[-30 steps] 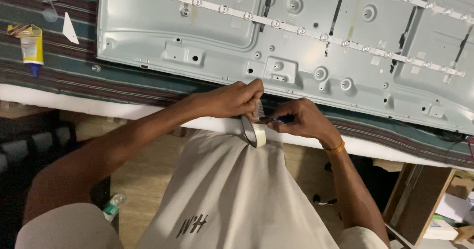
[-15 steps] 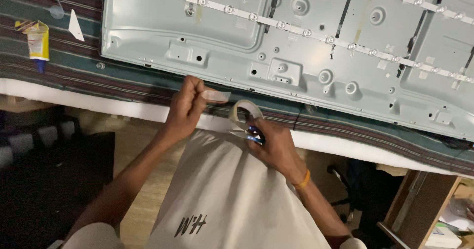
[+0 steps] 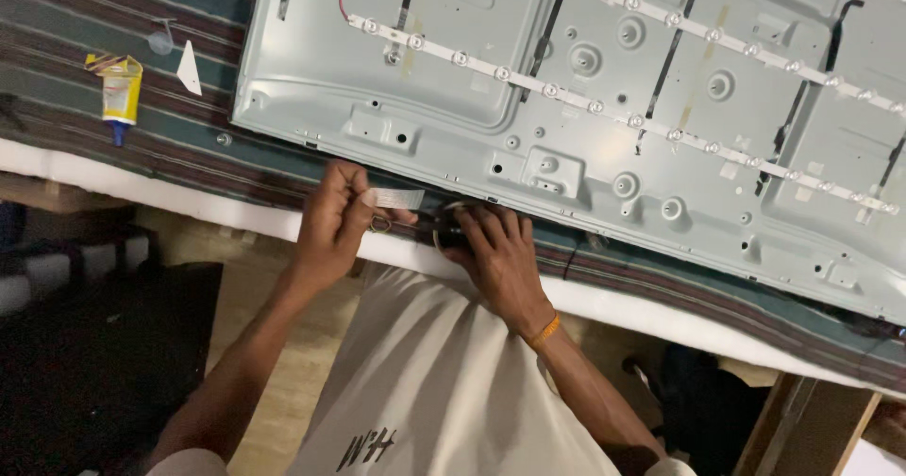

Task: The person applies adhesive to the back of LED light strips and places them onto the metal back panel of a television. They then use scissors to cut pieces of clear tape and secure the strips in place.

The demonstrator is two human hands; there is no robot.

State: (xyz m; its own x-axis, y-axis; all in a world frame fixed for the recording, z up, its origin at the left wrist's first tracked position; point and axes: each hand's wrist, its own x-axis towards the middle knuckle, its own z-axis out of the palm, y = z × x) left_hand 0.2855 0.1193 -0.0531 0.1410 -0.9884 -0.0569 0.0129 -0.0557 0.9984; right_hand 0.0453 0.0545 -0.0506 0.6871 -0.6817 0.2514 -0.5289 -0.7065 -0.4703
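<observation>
My left hand (image 3: 333,219) pinches a short strip of pale tape (image 3: 394,197) at the table's near edge. My right hand (image 3: 493,246) is closed over a roll of tape and a dark small tool (image 3: 449,226), mostly hidden under the fingers. Both hands sit just below the front edge of a large grey metal panel (image 3: 453,80) lying flat on the striped cloth (image 3: 142,146). White light strips with round lenses (image 3: 528,84) run across the panel.
A yellow glue tube with a blue cap (image 3: 121,94) and a white paper scrap (image 3: 189,68) lie on the cloth at left. A white padded table edge (image 3: 142,179) runs below. Wooden pieces (image 3: 802,429) stand at lower right.
Both hands rose from my lap to the table edge. The left hand pulled a strip of tape free from the roll, and the right hand closed over the roll.
</observation>
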